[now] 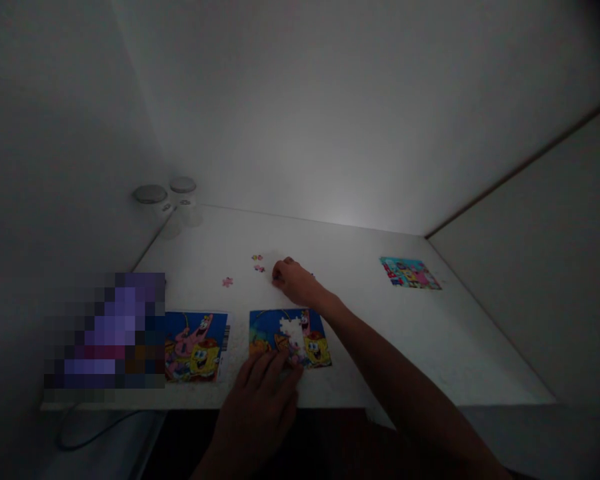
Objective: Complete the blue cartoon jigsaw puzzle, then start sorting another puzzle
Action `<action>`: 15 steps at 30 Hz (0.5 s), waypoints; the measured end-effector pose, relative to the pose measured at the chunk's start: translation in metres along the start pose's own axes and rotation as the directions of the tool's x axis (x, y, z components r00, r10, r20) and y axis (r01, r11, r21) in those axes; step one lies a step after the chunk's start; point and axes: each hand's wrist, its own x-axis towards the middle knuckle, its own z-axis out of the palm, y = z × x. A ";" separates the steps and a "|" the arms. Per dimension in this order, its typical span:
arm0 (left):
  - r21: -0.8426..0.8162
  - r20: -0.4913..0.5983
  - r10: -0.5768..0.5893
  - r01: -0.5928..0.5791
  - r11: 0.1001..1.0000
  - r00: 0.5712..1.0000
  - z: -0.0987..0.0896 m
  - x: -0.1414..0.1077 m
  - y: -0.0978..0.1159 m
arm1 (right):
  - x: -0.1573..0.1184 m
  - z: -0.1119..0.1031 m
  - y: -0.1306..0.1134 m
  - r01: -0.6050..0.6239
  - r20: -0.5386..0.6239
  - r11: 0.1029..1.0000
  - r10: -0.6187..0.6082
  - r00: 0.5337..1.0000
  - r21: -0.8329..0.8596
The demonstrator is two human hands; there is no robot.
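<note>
A partly assembled jigsaw puzzle [317, 347] with cartoon figures on blue lies near the table's front edge, a white gap in its middle. My left hand [260, 390] rests flat across its lower edge, fingers stretched out and holding nothing. Beyond the puzzle, my right hand [297, 283] is over the table with thumb and fingers pinched together; what they grip is hidden. Close to its fingertips lie two loose puzzle pieces [259, 269], and a pink puzzle piece [227, 283] sits farther left. Left of the puzzle is a picture card [197, 347] showing a similar scene, with a barcode at its side.
At the far right lies another colourful cartoon picture [411, 273]. Two lidded clear jars [184, 200] stand in the back left corner. A blurred-out purple object [115, 327] covers the left side. White walls [290, 120] border the table [400, 360], and a cable hangs front left.
</note>
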 end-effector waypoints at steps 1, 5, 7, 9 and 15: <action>0.009 0.011 0.015 -0.016 1.000 1.000 -0.002 0.001 0.000 | -0.002 -0.002 0.000 0.010 0.008 1.000 -0.010 1.000 0.008; 0.040 0.066 0.058 -0.061 0.997 0.996 -0.008 0.004 -0.001 | -0.012 -0.008 0.002 0.055 0.043 0.996 -0.058 0.997 0.076; 0.047 0.068 0.052 -0.055 0.997 0.996 -0.009 0.004 0.000 | -0.019 -0.010 0.007 0.085 0.062 0.988 -0.093 0.994 0.126; 0.053 0.064 0.047 -0.050 0.997 0.997 -0.008 0.005 0.000 | -0.026 -0.010 0.013 0.086 0.089 0.961 -0.113 0.990 0.264; 0.061 0.062 0.043 -0.047 0.997 0.997 -0.007 0.005 0.001 | -0.043 -0.004 0.032 0.029 0.188 0.737 -0.210 0.960 0.675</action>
